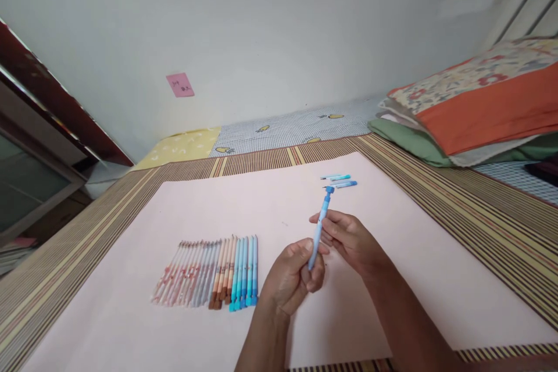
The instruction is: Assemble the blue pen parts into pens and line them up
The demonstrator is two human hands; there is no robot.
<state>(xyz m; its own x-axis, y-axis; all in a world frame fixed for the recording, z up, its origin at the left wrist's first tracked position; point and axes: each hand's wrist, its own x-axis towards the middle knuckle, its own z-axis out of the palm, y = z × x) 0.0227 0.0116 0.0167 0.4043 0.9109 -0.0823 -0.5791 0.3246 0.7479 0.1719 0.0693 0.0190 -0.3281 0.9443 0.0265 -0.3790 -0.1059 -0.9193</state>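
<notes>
A light blue pen (319, 226) with a darker blue top stands tilted between my two hands. My left hand (296, 270) pinches its lower end between thumb and fingers. Higher up, my right hand (349, 236) has its thumb and fingertips closed on the pen's middle. To the left, a row of pens (192, 273) lies side by side on the pale pink sheet (131, 325): clear ones with red marks, greyish ones, brown ones, then blue ones (246, 273) at the right end. Beyond my right hand lie several blue pen parts (346, 184), some with dark tips.
The sheet rests on a striped mat (436, 197). Folded bedding (488, 104) is piled at the right, and patterned cloth (283, 128) runs along the wall. A pink note (180, 85) is stuck on the wall. Glass-panelled furniture (30, 180) stands at far left.
</notes>
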